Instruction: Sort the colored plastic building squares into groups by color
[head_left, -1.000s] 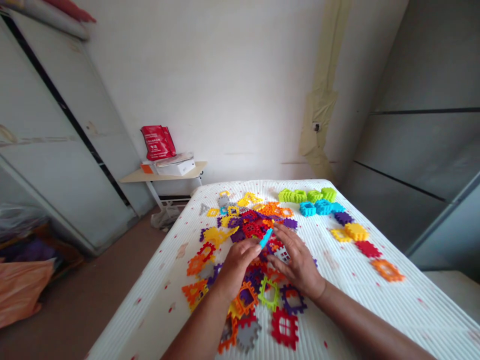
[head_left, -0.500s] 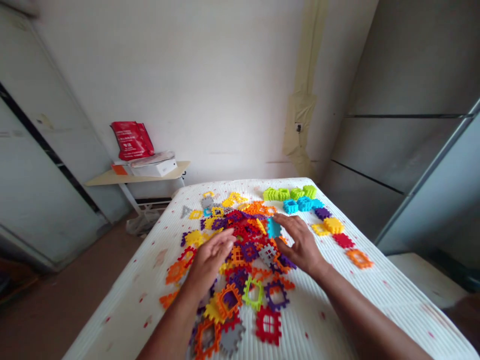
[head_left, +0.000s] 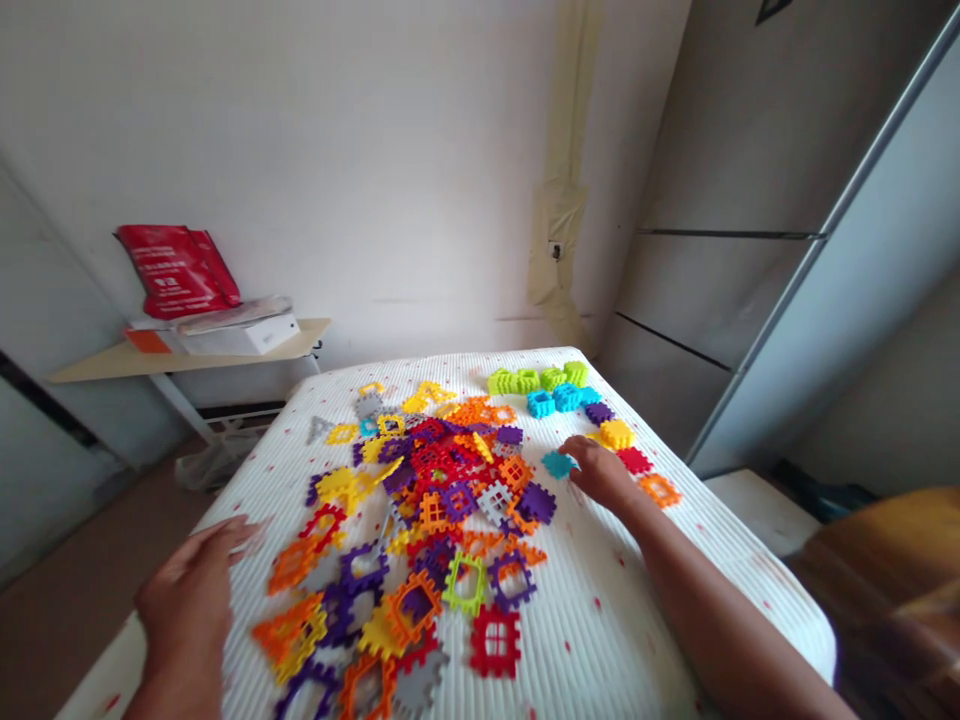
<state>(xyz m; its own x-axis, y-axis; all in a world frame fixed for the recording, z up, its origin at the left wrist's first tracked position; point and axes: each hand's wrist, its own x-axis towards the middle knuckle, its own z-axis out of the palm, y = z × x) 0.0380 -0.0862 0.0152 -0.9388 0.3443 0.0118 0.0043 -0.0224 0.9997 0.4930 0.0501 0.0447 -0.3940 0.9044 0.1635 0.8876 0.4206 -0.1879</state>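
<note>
On the white ribbed mattress (head_left: 585,640), your open, empty left hand (head_left: 187,610) hovers left of one heaped pile of multicoloured plastic waffle blocks (head_left: 435,480). Your right hand (head_left: 600,475), fingers curled, meets one flat cyan block (head_left: 559,464), grip unclear. Four lime-green blocks (head_left: 536,378) sit farther off.

- I see a white plaster wall (head_left: 300,150) across the top of the frame, with a beige tape strip (head_left: 562,200) running down it
- At mid-left, a narrow wooden side table (head_left: 97,365) carries a white box (head_left: 240,336) and a red bag (head_left: 176,270)
- Grey wardrobe doors (head_left: 712,310) fill the upper right
- Brown floor (head_left: 67,620) shows at lower left
</note>
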